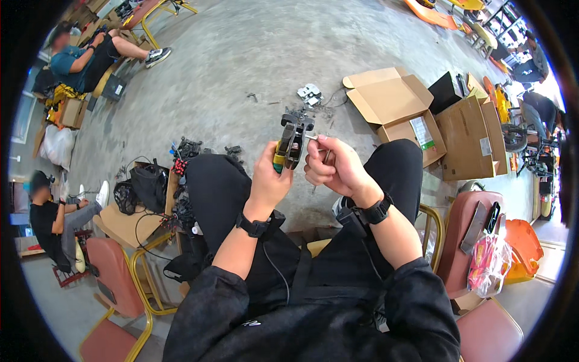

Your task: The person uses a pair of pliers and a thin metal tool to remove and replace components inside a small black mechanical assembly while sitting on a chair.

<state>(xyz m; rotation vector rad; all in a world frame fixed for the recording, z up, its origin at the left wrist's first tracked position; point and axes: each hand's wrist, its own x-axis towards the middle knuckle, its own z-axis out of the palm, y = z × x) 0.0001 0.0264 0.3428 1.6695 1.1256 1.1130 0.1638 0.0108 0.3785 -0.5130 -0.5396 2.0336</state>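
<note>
My left hand [271, 175] is closed round a black mechanical part [295, 136], with a yellow-and-green piece [279, 157], perhaps a tool handle, against my palm. To its right, my right hand [332, 163] pinches a thin silver tool [311, 137] whose tip is at the part's right side; whether it touches cannot be told. On the floor beyond lie a silver metal piece [310, 94] and small dark bits [251, 96].
Cardboard boxes [464, 139] stand to my right, beside a chair [452, 253] holding bags. Black bags [145, 187] and tangled parts [184, 157] lie at my left. Two seated people [78, 66] [48, 223] are at the left, others at the far right.
</note>
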